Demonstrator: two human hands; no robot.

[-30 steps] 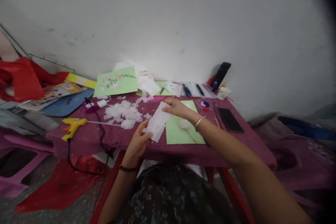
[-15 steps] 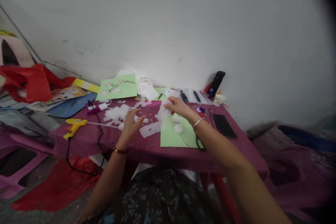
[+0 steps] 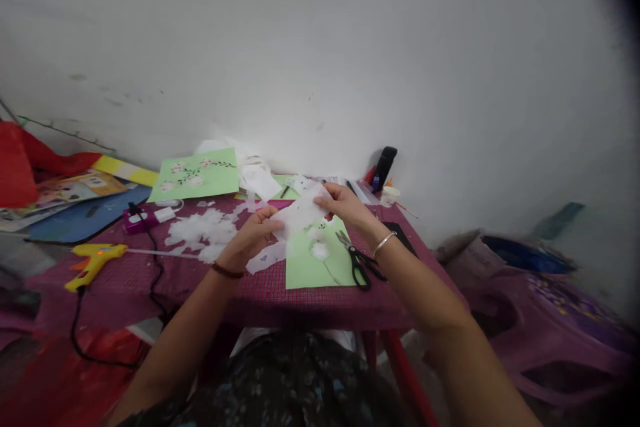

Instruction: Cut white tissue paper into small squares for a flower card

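Note:
Between my hands is a thin, translucent white sheet of tissue-like paper [image 3: 301,209]. My left hand [image 3: 256,235] pinches its left edge, and my right hand [image 3: 345,204] grips its upper right side. Below the sheet lies a green card [image 3: 305,271] with white fluffy blossoms [image 3: 319,251] and a drawn stem. Scissors with black handles [image 3: 361,265] rest across the card's right edge, near my right wrist. A white strip with a small purple mark [image 3: 267,257] lies under my left hand.
Torn white scraps [image 3: 200,230] are heaped left of my hands. A yellow glue gun [image 3: 95,262] lies at the left edge, its black cord hanging down. Behind stands a green card with painted flowers [image 3: 195,175]. A black upright object [image 3: 384,168] is by the wall.
My left hand has moved from open above the scraps to the white sheet and closed on its edge. The sheet is now spread between both hands. The view has shifted right.

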